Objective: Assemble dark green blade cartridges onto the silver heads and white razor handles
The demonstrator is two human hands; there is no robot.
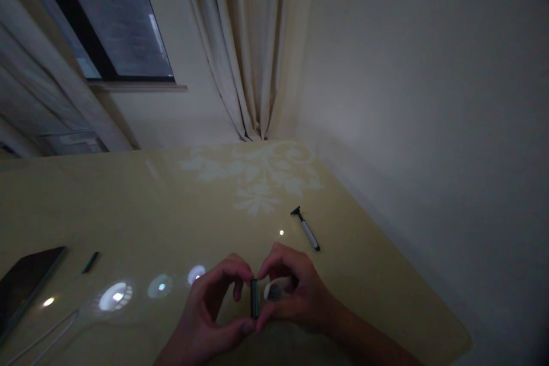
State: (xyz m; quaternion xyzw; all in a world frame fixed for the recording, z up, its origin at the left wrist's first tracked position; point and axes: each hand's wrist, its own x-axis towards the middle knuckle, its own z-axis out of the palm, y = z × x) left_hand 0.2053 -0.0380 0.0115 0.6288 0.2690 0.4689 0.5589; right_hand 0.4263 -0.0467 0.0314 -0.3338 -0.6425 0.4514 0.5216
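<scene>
A small dark cartridge with a green strip (pixel 254 298) is held upright between my two hands, low in the middle of the view. My left hand (pixel 214 303) pinches it from the left with thumb and fingertips at its lower and upper ends. My right hand (pixel 300 291) grips the same piece from the right. Within the curl of the right hand is a small pale-rimmed object with a dark part (pixel 273 291), too unclear to name. A razor with a grey and black handle (pixel 307 231) lies on the table beyond my right hand.
The glossy yellowish table (pixel 206 211) reflects lamps. At the left lie a dark flat device (pixel 26 280), a small dark piece (pixel 90 262) and a white cable (pixel 54 331). A wall borders the right side, curtains and a window the back.
</scene>
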